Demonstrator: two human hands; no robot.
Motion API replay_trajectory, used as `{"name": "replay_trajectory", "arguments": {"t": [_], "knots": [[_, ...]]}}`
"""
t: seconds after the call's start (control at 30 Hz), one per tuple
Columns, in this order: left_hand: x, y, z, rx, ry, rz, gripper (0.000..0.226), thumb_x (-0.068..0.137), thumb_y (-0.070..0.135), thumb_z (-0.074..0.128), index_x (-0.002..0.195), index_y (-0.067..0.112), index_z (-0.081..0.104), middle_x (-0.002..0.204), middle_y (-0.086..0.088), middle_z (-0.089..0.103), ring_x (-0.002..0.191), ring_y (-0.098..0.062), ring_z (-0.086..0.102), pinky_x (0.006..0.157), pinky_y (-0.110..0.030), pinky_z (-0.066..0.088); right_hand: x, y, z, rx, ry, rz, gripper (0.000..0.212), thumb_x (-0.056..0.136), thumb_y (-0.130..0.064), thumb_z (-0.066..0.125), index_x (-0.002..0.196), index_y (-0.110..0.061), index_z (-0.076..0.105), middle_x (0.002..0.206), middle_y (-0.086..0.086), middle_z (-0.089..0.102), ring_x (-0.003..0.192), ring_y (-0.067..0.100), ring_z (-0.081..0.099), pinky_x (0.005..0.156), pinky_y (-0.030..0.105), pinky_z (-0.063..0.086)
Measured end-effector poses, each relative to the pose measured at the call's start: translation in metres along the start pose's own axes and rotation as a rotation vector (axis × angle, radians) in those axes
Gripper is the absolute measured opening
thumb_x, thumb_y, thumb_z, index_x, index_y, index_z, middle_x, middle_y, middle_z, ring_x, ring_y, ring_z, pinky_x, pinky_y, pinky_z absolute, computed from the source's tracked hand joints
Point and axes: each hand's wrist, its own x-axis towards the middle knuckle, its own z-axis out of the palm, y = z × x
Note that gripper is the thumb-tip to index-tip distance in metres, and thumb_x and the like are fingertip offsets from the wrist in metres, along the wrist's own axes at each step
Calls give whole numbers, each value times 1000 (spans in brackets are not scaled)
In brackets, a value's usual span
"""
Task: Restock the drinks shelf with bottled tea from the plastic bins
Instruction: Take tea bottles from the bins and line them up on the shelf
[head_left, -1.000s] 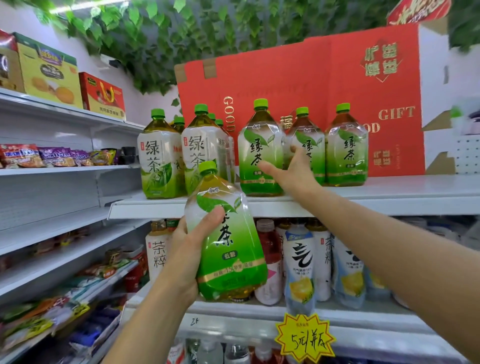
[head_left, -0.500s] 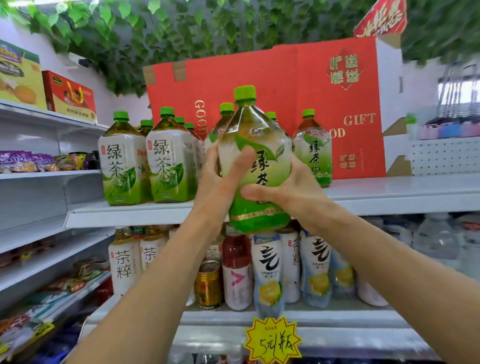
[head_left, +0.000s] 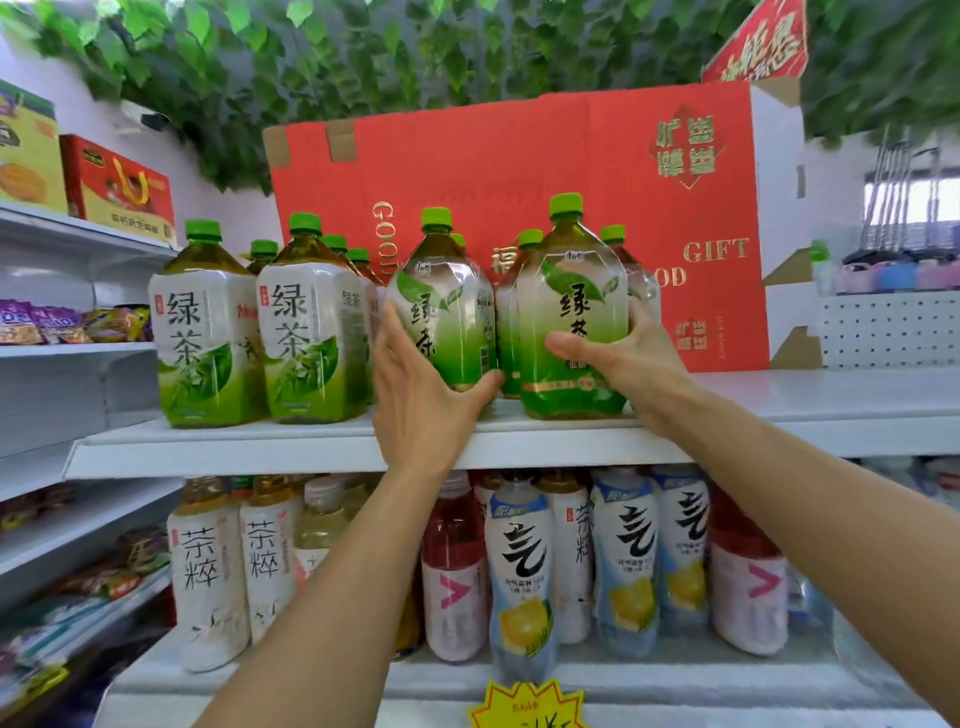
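The right hand (head_left: 631, 364) is wrapped round the lower body of a green tea bottle (head_left: 571, 312), thumb across the label. The left hand (head_left: 421, 400) is curled against the neighbouring tea bottle (head_left: 447, 312), just left of the first, thumb under its base. Half a second ago the right-hand bottle was held in the air by both hands; now it is set on the top shelf (head_left: 311, 441), in front of the red gift box (head_left: 519, 171). This placement is judged nearly finished. The bottle stands upright, long axis vertical, green cap up, label facing outward.
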Motion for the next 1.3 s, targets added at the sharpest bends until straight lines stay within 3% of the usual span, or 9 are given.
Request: {"name": "replay_trajectory", "arguments": {"t": [0.17,0.3,0.5,0.57,0.7,0.87,1.1,1.2,1.3], "knots": [[-4,2,4,104,47,10,132,70,73,73,158,21,-10,156,-15,25,138,-38,36,97,-54,47,9,8,8,6,-69,54,107,45,-57,89,136,-36,37,97,-26,55,95,-7,60,83,16,50],[-4,3,5,159,49,3,130,72,74,69,158,18,-10,155,-18,24,136,-39,37,96,-56,48,16,10,9,52,-164,168,143,30,-63,90,151,-41,16,129,-7,51,128,25,48,110,49,38],[-6,4,6,206,59,6,127,76,76,63,159,14,-9,156,-20,24,135,-39,38,96,-56,49,21,12,14,87,-225,186,148,31,-60,93,151,-46,7,153,7,36,134,29,43,112,51,36],[-6,4,6,209,58,5,125,76,77,62,159,14,-8,156,-20,24,135,-39,38,97,-55,49,23,16,14,77,-222,177,143,37,-60,92,151,-47,7,152,4,38,136,28,42,112,49,36],[-9,5,6,182,64,-3,116,82,76,54,160,13,-4,159,-20,21,138,-39,36,103,-53,44,15,15,16,-134,-111,48,115,59,-66,82,150,-39,17,127,-27,40,119,-1,40,99,20,31],[-13,5,1,239,48,113,93,95,56,51,161,12,1,166,-19,0,152,-37,11,121,-50,23,-24,9,21,-544,12,-113,97,84,-53,69,152,-15,12,152,8,30,137,24,34,104,31,28],[-100,18,-13,217,-196,230,83,97,58,46,161,21,8,168,-5,-6,155,-23,-12,125,-51,-1,-131,1,-26,-940,-21,-270,70,89,-43,63,148,-18,35,144,5,39,131,25,37,110,43,30],[-148,36,-19,233,-265,240,81,95,58,51,159,23,17,167,-4,8,155,-24,2,125,-50,8,-173,0,-60,-967,-18,-270,66,90,-43,63,146,-19,39,145,4,40,132,24,40,109,42,35],[-196,64,-20,140,-316,196,76,93,53,58,156,20,30,158,-6,33,146,-26,29,119,-46,28,-208,5,-105,-971,-29,-228,62,90,-41,64,143,-17,42,139,2,44,120,24,51,85,36,46]]}}
